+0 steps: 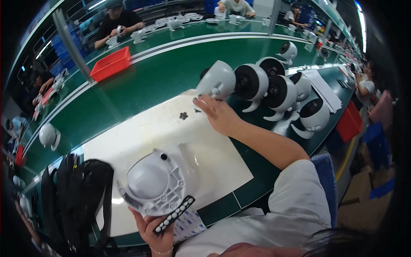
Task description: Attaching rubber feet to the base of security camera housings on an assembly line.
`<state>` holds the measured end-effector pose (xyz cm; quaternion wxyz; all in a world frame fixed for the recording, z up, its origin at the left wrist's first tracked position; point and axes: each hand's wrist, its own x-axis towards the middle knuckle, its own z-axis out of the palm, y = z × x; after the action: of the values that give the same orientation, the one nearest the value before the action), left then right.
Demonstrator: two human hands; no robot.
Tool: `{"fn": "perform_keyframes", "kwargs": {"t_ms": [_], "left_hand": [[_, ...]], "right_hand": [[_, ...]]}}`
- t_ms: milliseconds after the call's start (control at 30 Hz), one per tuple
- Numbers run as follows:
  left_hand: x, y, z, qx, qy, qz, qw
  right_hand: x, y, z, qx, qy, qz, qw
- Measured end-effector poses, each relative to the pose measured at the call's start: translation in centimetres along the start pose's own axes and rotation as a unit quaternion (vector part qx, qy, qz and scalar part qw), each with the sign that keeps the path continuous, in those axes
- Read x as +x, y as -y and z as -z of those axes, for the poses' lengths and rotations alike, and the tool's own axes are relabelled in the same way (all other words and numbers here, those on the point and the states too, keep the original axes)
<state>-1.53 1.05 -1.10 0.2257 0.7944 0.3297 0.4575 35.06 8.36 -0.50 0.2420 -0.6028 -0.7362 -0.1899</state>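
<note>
My left hand (158, 235) is closed on the lower edge of a white plastic housing (150, 180), a rounded shell with a ribbed curved rim and a dark round spot. A black strip with a row of white dots (174, 215) lies across the same hand's fingers. My right hand (220, 118) is stretched to the far edge of the white mat (222, 158), fingers extended beside a white rounded device (219, 79). Just under its fingertips a small dark piece is partly hidden. Another small dark flower-shaped piece (183, 115) lies on the mat close by.
Several white round devices with black fronts (248, 83) stand at the right, near white papers (323, 90). A black bag (81, 192) lies left of the mat. Beyond are a red tray (110, 64) and a metal post (72, 43). People work across the green bench.
</note>
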Motion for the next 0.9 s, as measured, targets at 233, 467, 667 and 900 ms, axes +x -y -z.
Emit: {"fn": "perform_keyframes", "kwargs": {"t_ms": [233,467,667,900], "left_hand": [[0.6,-0.4,-0.6,-0.061,-0.033,0.002,0.998],[0.8,-0.5,-0.6,-0.079,-0.037,-0.031,0.996],[1.1,-0.6,-0.6,-0.079,-0.037,-0.025,0.996],[1.2,-0.2,-0.5,-0.092,-0.037,-0.038,0.994]], "right_hand": [[-3.6,3.9,2.6,0.114,0.115,-0.042,0.986],[-0.4,9.8,8.2,0.517,0.045,-0.102,0.849],[4.9,13.4,7.7,0.688,0.096,-0.205,0.69],[4.5,13.6,7.3,0.793,0.083,-0.277,0.535]]}}
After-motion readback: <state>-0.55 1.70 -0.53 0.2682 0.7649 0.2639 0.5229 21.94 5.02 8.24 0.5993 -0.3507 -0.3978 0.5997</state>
